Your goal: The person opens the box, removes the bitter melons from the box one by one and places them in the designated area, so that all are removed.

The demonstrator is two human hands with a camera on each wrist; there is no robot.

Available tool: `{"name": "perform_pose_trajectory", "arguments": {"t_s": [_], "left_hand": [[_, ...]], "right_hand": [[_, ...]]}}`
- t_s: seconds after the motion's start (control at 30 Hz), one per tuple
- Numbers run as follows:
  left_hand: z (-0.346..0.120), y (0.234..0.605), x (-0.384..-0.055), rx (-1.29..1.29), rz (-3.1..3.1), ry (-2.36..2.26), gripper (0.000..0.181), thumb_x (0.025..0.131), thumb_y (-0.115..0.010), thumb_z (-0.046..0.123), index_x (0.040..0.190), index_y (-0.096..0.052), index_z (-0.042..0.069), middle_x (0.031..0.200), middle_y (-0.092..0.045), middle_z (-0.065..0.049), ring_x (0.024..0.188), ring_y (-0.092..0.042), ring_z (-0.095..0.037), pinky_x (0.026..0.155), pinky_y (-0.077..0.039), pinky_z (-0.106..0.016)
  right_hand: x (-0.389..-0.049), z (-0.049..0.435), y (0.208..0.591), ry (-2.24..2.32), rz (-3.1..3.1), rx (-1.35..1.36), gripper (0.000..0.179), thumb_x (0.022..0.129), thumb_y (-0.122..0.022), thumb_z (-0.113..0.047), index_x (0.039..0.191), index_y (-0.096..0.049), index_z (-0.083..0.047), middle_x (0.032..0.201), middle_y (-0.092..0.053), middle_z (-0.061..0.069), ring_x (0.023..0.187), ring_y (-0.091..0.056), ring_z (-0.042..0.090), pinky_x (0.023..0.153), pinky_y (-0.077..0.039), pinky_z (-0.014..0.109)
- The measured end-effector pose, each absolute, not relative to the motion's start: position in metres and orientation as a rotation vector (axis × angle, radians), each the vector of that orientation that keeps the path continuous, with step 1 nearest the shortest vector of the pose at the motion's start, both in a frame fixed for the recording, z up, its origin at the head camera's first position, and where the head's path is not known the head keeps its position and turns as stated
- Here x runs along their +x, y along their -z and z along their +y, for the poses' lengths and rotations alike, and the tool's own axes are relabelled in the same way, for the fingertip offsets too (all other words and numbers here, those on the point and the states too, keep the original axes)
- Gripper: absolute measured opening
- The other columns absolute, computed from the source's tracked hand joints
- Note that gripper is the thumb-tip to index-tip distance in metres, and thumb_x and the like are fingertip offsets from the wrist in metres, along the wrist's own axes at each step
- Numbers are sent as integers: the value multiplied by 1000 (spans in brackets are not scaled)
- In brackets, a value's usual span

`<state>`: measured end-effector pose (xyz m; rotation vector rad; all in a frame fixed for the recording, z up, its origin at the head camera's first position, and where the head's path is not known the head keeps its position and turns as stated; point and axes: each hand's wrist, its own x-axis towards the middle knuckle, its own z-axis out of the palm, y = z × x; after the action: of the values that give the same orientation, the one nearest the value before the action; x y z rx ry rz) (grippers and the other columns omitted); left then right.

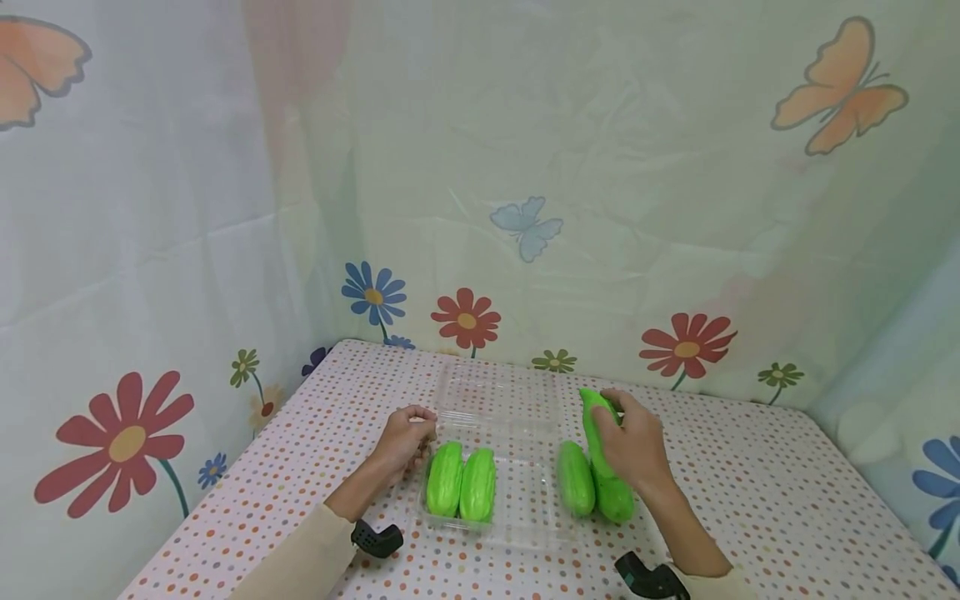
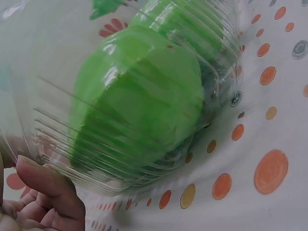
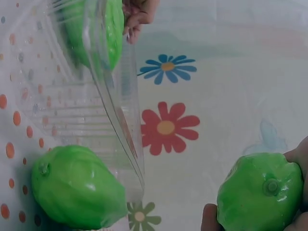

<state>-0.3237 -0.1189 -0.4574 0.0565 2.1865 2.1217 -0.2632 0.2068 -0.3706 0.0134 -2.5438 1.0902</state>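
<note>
A clear plastic clamshell box (image 1: 525, 492) lies opened flat, its lid (image 1: 498, 387) folded back on the far side. Side by side in the box's left part are two bright green ribbed gourds (image 1: 445, 479). My left hand (image 1: 405, 435) pinches the box's left rim near the hinge; in the left wrist view, the thumb (image 2: 36, 178) presses against the plastic edge. With my right hand (image 1: 632, 437) I grip another green gourd (image 3: 260, 192), its pointed tip upward, to the right of the box. Two more gourds (image 1: 576, 479) lie below it on the table.
The table (image 1: 750, 492) has a white cloth with coloured dots. A curtain (image 1: 630, 233) printed with flowers and butterflies hangs behind and along both sides. Each wrist wears a black camera (image 1: 377, 539).
</note>
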Motion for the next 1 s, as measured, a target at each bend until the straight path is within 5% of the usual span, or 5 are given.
{"name": "perform_pose_trajectory", "arguments": {"t_s": [0.5, 0.83, 1.0], "left_hand": [[-117, 457, -324, 47, 2186, -2151, 37, 87, -57, 5, 123, -55, -5, 60, -44, 1, 47, -36, -11, 43, -32, -25], [-119, 455, -322, 31, 2198, -2128, 37, 90, -55, 7, 125, -55, -4, 58, -45, 1, 46, -36, -11, 41, -30, -24], [-118, 454, -321, 34, 2198, -2126, 34, 90, -56, 6, 123, -56, -3, 59, -46, 1, 46, -36, -12, 42, -28, -26]], "right_hand": [[-268, 241, 379, -1202, -2579, -124, 52, 105, -43, -30, 142, -51, 5, 134, -56, 30, 119, -55, 45, 93, -47, 58], [-278, 264, 390, -1268, -2564, -214, 52, 103, -49, -32, 140, -54, 5, 138, -55, 28, 118, -56, 39, 92, -47, 48], [-281, 273, 396, -1292, -2569, -255, 52, 101, -53, -30, 136, -56, 7, 133, -56, 29, 111, -58, 37, 78, -49, 35]]}}
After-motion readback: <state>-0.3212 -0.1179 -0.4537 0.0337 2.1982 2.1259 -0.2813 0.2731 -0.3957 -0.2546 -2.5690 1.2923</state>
